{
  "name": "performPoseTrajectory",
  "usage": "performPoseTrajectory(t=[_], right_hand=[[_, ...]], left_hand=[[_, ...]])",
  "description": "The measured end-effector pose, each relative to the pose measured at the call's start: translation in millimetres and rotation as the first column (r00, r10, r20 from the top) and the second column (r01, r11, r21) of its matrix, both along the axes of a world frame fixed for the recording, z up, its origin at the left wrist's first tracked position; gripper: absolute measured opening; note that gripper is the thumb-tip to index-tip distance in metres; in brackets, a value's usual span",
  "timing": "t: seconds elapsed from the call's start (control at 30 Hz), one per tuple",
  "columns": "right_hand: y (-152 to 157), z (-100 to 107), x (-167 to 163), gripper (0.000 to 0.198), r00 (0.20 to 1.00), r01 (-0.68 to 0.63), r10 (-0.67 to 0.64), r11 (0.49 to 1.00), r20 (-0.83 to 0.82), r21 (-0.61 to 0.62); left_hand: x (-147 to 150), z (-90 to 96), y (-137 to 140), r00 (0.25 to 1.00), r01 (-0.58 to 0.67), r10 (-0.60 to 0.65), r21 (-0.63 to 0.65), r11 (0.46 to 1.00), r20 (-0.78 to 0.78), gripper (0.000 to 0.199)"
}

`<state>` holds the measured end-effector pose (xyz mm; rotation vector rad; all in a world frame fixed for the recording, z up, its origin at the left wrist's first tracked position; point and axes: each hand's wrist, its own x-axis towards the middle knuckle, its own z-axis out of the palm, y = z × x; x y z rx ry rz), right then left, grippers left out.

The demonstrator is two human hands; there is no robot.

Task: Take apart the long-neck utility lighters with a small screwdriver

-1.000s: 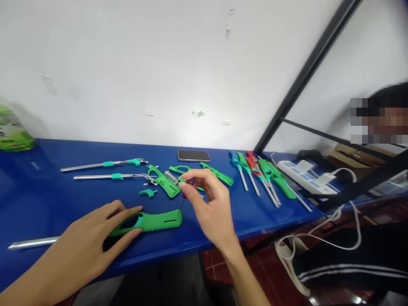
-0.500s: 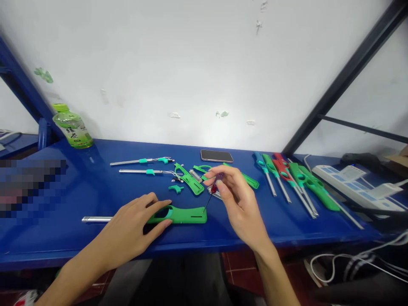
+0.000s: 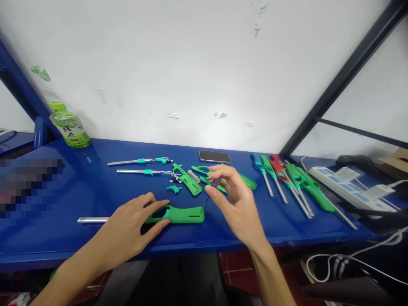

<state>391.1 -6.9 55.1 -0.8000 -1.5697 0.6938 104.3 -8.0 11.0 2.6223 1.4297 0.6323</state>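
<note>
Near the front edge of the glossy blue bench (image 3: 47,229), a green lighter (image 3: 183,214) lies flat beneath both hands, just as it did half a second ago. Compared with one second ago, the view has swung over, so the clear bottle (image 3: 70,127) at 10 o'clock from the lighter, cut off then, shows whole. The screwdriver (image 3: 217,181) meets the same end of the lighter as in both earlier frames; its red part, plain half a second ago, is hard to make out now.

Smooth opaque plastic forms the lighter's body, with a finger loop, a teal trigger (image 3: 167,212) and a narrow dark slot; its barrel (image 3: 94,220) is shiny metal tube. The long axis runs between 9 and 3 o'clock, barrel toward 9, blunt butt toward 3.

The left hand (image 3: 134,216) has its grip closed about the loop, thumb on the near side, forefinger on the far. The right hand's (image 3: 237,204) grip pinches the translucent purple handle, its thin shaft slanting toward 7 o'clock.

From the lighter, a slotted green half-shell (image 3: 188,182) lies at 12 o'clock, a dark-screened phone (image 3: 215,157) at 1, and more lighters (image 3: 295,175) between 2 and 3.
</note>
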Motion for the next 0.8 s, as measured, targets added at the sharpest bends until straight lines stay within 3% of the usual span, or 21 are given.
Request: performPoseTrajectory(t=[0.1, 0.2, 0.3, 0.47, 0.63, 0.73, 0.8], right_hand=[[1.4, -2.1, -5.5, 0.013, 0.987, 0.142, -0.141, 0.990, -0.072, 0.008], [1.7, -1.5, -4.5, 0.008, 0.989, 0.075, -0.082, 0.996, -0.127, -0.052], [1.7, -0.5, -0.3, 0.022, 0.996, -0.019, 0.013, 0.998, -0.085, -0.067], [2.1, -2.5, -1.7, 0.006, 0.995, 0.083, -0.084, 0.996, -0.046, -0.022], [-2.3, 0.0, -2.9, 0.026, 0.993, -0.094, 0.086, 0.990, -0.080, -0.103], [-3.4, -0.4, -2.4, 0.019, 0.989, -0.141, 0.135, 0.984, -0.059, -0.110], [-2.5, -2.4, -2.8, 0.017, 0.988, -0.156, 0.155, 0.972, -0.018, -0.178]], left_hand=[[0.2, 0.2, 0.0, 1.000, 0.001, -0.001, -0.010, 1.000, 0.001, 0.063], [0.3, 0.0, -0.2, 1.000, -0.002, 0.002, -0.013, 1.000, 0.000, 0.064], [0.5, -0.6, -0.3, 1.000, -0.007, 0.007, -0.013, 1.000, -0.003, 0.065], [0.5, -1.8, 0.2, 1.000, 0.000, 0.000, -0.020, 1.000, 0.000, 0.064], [-0.1, -1.6, -0.1, 1.000, 0.004, -0.004, -0.011, 1.000, 0.006, 0.063], [-0.2, -1.3, -0.3, 1.000, 0.006, -0.006, -0.015, 1.000, 0.010, 0.064], [-0.1, -1.3, 0.0, 1.000, 0.007, -0.007, -0.012, 1.000, 0.011, 0.064]])
